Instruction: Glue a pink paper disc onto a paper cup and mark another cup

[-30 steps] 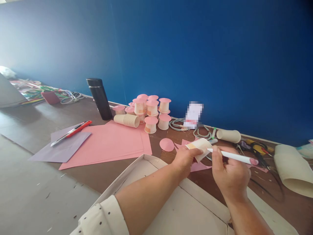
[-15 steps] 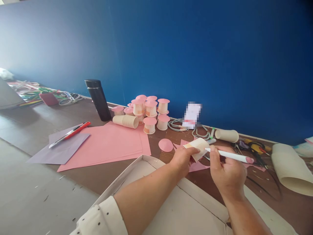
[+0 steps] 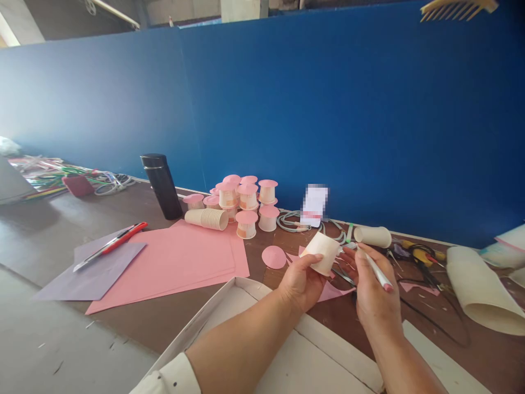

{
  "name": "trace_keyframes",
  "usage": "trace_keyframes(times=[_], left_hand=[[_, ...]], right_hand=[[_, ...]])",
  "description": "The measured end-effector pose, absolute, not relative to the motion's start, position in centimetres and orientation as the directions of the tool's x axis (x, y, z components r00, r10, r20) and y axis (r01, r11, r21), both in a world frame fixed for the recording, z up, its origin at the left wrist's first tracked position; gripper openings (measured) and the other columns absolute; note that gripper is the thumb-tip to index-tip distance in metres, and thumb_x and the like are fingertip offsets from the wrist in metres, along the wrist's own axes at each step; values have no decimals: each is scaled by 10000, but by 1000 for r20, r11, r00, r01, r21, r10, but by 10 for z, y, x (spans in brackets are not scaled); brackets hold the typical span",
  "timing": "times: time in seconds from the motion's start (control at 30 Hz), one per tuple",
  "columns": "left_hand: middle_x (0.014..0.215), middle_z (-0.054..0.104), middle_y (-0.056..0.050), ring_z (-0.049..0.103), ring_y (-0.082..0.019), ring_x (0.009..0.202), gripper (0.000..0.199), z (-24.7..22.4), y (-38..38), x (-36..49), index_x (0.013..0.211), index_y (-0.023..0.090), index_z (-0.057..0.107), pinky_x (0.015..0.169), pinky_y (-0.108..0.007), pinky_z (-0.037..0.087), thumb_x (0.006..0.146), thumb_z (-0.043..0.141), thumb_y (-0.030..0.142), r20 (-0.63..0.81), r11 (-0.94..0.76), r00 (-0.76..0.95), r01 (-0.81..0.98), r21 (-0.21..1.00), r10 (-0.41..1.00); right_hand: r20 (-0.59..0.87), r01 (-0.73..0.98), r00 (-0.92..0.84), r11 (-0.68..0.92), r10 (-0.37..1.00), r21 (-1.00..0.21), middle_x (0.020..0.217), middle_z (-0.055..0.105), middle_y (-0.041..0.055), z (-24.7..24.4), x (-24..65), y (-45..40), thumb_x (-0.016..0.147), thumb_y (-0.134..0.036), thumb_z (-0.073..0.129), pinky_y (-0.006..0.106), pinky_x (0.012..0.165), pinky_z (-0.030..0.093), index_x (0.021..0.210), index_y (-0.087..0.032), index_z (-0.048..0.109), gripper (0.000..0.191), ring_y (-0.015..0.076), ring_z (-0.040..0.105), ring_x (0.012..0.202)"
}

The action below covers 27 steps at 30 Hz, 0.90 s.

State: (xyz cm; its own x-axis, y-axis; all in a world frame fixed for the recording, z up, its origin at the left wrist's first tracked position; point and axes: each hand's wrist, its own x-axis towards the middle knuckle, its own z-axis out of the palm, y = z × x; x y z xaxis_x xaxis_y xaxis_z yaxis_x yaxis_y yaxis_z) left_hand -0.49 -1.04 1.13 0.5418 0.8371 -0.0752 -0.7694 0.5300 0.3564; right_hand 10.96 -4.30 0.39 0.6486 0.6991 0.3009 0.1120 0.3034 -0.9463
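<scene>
My left hand (image 3: 304,279) is wrapped round a tilted white paper cup (image 3: 322,254). Just to its right, my right hand (image 3: 375,284) holds a white pen (image 3: 376,268) with a pink end; its tip is hard to make out near the cup. A pink paper disc (image 3: 274,257) lies left of the held cup, with pink scraps (image 3: 334,293) under and beside my hands. Behind, cups topped with pink discs (image 3: 246,224) stand grouped and partly stacked. Beside them a nested stack of cups (image 3: 206,219) lies on its side.
Pink sheets (image 3: 180,262), purple paper (image 3: 92,279) and a red cutter (image 3: 118,241) lie left. A black bottle (image 3: 163,186) stands behind them. An open white box (image 3: 311,355) sits beneath my forearms. Large cups (image 3: 476,279), cables (image 3: 289,221) and a blurred-out phone-like object (image 3: 314,205) are nearby.
The view has tipped upward. The cup has turned in my left hand, and the pen has swung to point more steeply, with its tip drawn away from the cup's side.
</scene>
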Motion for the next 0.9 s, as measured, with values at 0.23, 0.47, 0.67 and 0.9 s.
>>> trace_keyframes(times=[0.23,0.47,0.67,0.9], left_hand=[[1095,658,-117,624,-187,931,376,8,-14,-1,1074,109,637,805,-253,492,699,644,143,-9,553,590,-750,362,807],[1111,668,-110,581,-242,1113,447,13,-26,3,1100,121,648,1007,-320,395,658,705,160,106,449,572,-734,510,814],[1029,683,-114,581,-312,1106,520,24,-41,-2,1109,150,648,984,-428,414,618,781,258,156,357,675,-555,751,722],[1016,672,-98,565,-326,1094,598,21,-42,-4,1105,181,643,968,-437,427,534,819,202,189,170,639,-456,873,746]], right_hand=[[81,-279,485,242,871,-929,1025,685,41,-3,110,-34,755,-504,681,305,669,541,1190,-254,569,514,196,666,843],[93,-282,418,226,904,-932,998,692,36,2,110,-35,775,-633,570,331,715,531,1135,-240,619,534,211,648,881],[54,-268,385,167,921,-949,839,700,72,9,113,-35,793,-724,437,360,715,537,1001,-190,682,624,256,658,858],[36,-341,329,154,944,-927,815,700,77,15,114,-36,770,-712,486,390,750,537,945,-204,709,582,265,661,858]])
